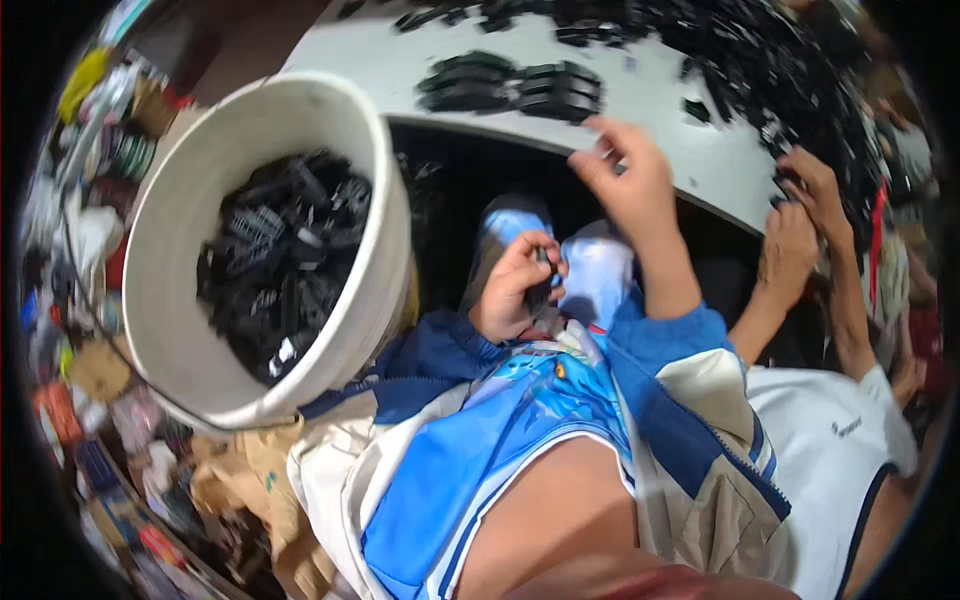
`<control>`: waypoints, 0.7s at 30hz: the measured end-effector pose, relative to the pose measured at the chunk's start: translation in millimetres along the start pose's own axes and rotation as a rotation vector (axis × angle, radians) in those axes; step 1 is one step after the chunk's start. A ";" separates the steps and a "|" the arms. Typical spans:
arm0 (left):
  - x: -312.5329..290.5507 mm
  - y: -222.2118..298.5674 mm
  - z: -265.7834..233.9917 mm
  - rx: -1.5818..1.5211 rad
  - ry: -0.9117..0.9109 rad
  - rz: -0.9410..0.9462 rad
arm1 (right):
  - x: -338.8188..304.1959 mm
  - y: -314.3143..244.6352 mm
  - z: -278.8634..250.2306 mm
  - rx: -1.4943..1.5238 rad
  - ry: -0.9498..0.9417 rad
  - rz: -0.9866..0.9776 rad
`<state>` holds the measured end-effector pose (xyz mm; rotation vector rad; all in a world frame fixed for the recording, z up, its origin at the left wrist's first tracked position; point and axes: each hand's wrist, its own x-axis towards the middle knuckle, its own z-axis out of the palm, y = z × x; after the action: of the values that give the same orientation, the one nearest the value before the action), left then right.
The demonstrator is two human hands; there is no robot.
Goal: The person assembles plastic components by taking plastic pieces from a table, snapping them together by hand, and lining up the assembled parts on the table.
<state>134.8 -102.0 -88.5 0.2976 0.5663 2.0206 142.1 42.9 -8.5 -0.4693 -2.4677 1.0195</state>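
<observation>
stacked black pieces (560, 92), long axis nine-to-three, lie on the table (365, 62) at eleven o'clock from your nearer right hand (632, 182), its grip unclear in blur, as your left hand (508, 288) clenches a dark piece (543, 258).

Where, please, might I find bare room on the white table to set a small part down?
Bare white tabletop shows between the bucket and the two black stacks, and again between those stacks and the loose black pile. Loose black pieces crowd the far edge and right side.
</observation>
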 end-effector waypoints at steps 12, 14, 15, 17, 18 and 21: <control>100.5 -16.8 124.5 -0.326 -0.078 0.115 | -38.1 17.8 -56.3 -0.054 0.605 -0.398; 115.5 -28.5 128.2 -0.255 0.036 0.116 | -35.8 33.0 -57.1 -0.041 0.660 -0.304; 122.8 -35.2 129.9 -0.230 0.045 0.125 | -34.8 41.2 -59.3 -0.065 0.693 -0.282; 143.6 -47.9 134.2 -0.100 0.000 0.205 | -31.5 57.0 -68.7 -0.184 0.799 -0.258; 159.4 -53.4 137.5 0.105 0.034 0.278 | -28.8 64.4 -75.5 -0.067 0.868 -0.179; 227.5 -41.4 133.8 1.077 0.120 0.688 | -26.8 82.2 -98.0 0.298 0.965 0.104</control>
<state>112.0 148.9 0.2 1.1328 1.8033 2.1707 226.1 142.9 -12.4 -0.7672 -1.4297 0.8802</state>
